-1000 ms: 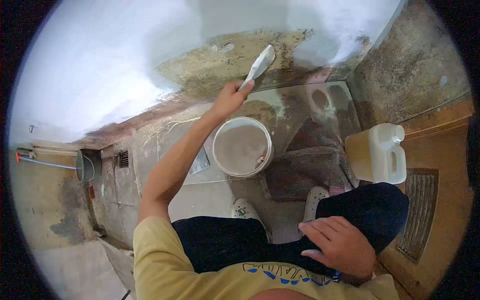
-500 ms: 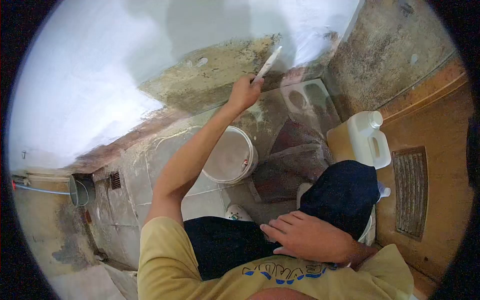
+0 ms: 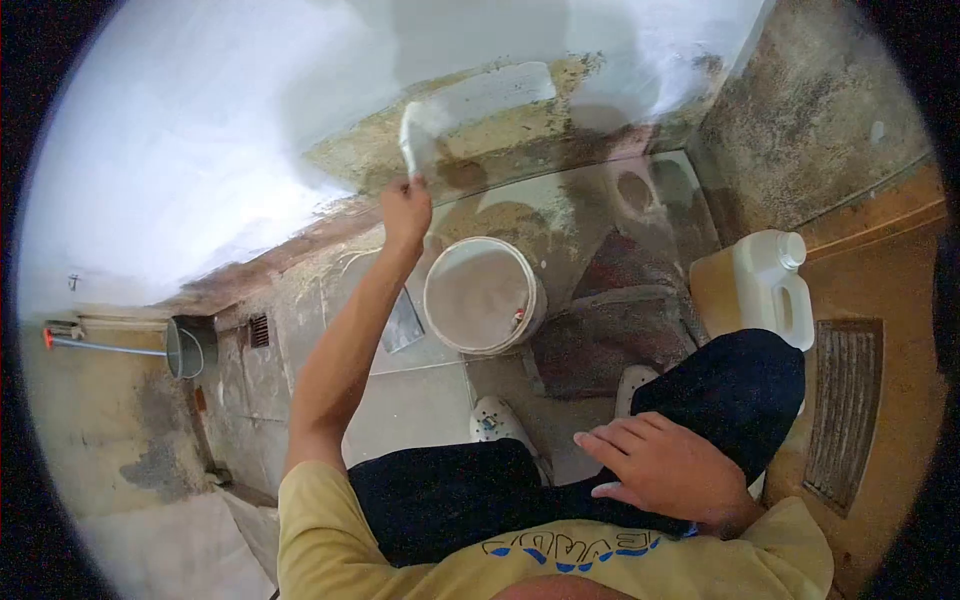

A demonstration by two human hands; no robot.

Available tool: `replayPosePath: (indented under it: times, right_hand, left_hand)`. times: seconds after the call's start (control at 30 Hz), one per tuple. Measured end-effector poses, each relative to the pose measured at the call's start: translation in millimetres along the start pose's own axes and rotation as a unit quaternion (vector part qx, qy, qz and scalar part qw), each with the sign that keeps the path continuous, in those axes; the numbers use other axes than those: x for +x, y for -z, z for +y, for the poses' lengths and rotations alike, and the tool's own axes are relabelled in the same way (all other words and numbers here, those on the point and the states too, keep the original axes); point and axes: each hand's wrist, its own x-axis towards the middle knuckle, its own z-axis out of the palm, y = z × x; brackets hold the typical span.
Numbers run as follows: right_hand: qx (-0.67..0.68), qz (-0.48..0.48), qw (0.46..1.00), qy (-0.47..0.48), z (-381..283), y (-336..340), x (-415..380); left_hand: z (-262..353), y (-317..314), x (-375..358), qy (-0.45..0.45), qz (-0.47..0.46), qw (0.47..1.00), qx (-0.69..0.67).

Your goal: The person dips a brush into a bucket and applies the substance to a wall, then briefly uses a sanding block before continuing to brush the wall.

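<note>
Near the wall's lower part, my left hand point(image 3: 405, 215) is closed round the handle of a brush point(image 3: 408, 140), whose white, blurred head points up against the wall. Right of the brush, a pale streak point(image 3: 500, 92) lies across a yellowish stained patch point(image 3: 385, 140). Below and to the right of that hand stands a round white bucket point(image 3: 480, 290) with pale contents and a small red-and-white thing at its inner right side. My right hand point(image 3: 672, 465) rests on my right thigh, palm down, fingers somewhat apart and holding nothing.
A jug point(image 3: 750, 285) of yellowish liquid stands at the right, before a brown door point(image 3: 900, 380) with a vent. Dark reddish cloth point(image 3: 610, 340) lies between bucket and jug. A grey bucket point(image 3: 187, 350) and a blue-handled tool point(image 3: 110, 346) are at the far left.
My left hand has moved left with the brush. The pale streak now covers part of the stained patch. The view has shifted slightly; my right hand still rests on the thigh.
</note>
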Motion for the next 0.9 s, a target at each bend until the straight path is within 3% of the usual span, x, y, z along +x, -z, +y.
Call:
replayPosePath:
  times: [0.03,0.1,0.2,0.27,0.33,0.43,0.67,0.9]
  right_hand:
    - [0.011,-0.001,1.000,0.014,0,0,0]
    - [0.009,0.003,0.999,0.031,2,-3,-2]
    - [-0.001,0.005,0.999,0.036,3,-2,-7]
    - [-0.010,0.002,0.999,0.032,2,-1,-10]
    - [-0.022,-0.013,0.999,0.023,0,0,-11]
    - [-0.016,0.023,0.999,0.037,-2,-6,-13]
    - [0.001,0.012,1.000,0.012,-2,0,-11]
    - [0.022,-0.030,0.999,0.018,9,6,-3]
  left_hand:
    - [3,11,-7,0.000,0.001,1.000,0.006]
    - [10,30,-28,0.136,-0.023,0.979,-0.147]
    - [14,29,-53,0.161,-0.099,0.964,-0.189]
    - [34,8,-64,0.156,-0.104,0.968,-0.165]
    - [48,-17,-64,0.026,-0.165,0.984,-0.067]
    - [81,-59,-55,-0.046,-0.170,0.981,-0.082]
    - [101,-83,-25,-0.026,-0.139,0.974,-0.175]
    - [39,9,-13,0.072,-0.094,0.984,-0.134]
